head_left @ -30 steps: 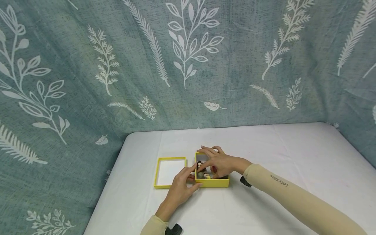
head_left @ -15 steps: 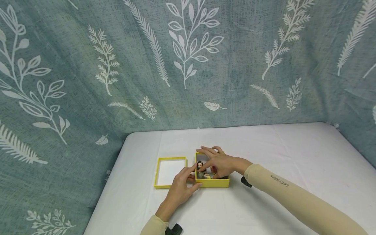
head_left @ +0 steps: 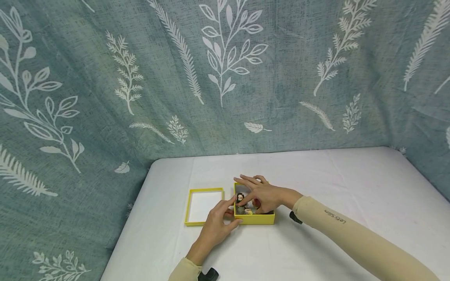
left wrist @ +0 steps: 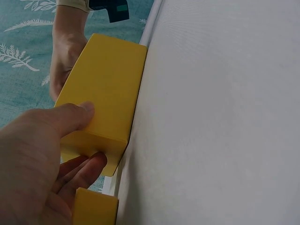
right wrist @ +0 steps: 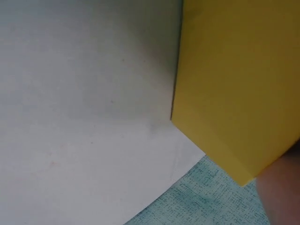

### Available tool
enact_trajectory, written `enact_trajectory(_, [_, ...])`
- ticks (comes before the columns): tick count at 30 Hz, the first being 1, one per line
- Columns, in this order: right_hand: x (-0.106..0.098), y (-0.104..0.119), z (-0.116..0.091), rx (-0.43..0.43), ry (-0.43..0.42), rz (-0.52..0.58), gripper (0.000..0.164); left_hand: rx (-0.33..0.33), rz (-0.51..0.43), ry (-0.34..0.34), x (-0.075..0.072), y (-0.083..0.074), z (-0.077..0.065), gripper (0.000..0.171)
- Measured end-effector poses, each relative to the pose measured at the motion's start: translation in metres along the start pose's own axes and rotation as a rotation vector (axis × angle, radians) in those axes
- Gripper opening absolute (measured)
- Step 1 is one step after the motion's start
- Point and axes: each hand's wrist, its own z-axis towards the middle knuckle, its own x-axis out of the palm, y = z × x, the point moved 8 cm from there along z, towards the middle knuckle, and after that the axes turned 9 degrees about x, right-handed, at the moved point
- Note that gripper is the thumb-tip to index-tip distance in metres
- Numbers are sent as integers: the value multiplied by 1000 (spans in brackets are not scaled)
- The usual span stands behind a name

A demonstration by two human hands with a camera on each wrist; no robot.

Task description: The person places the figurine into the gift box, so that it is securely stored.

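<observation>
An open yellow box (head_left: 254, 219) stands on the white table with small dolls inside. A dark-haired doll (head_left: 240, 197) is at its left side; a yellow bit (head_left: 249, 211) shows near the front wall. Something reddish is partly covered by my right hand. My left hand (head_left: 218, 222) grips the box's near left corner, thumb on the front wall and fingers on the left wall, as the left wrist view shows. My right hand (head_left: 265, 195) reaches in from the right, index finger at the dark-haired doll, thumb lower down, other fingers spread over the far rim. What lies beneath its palm is hidden.
The yellow-rimmed lid (head_left: 204, 224) lies inside up just left of the box, close to my left fingers. White cloth covers the table (head_left: 334, 187). A green leaf-patterned curtain (head_left: 281, 78) hangs behind it.
My right index finger has shifted very slightly among the dolls, and the dark-haired doll shows a little more. My left hand, the box and the lid stay in place.
</observation>
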Motion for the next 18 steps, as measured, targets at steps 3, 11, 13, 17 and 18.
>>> enact_trajectory(3, [0,0,-1,-5,-24,3,51,2,-3,0,0,0,0,74])
enact_trajectory(11, [2,-2,-1,0,-37,10,37,-16,8,-1,0,1,0,74])
enact_trajectory(13, [2,-2,-1,3,-27,5,33,-15,6,-1,0,0,0,74])
enact_trajectory(17, [2,-1,-1,6,-16,-13,30,-12,1,-3,0,0,0,74])
enact_trajectory(18, [2,0,-1,6,-14,-16,30,-12,1,-3,0,0,0,74])
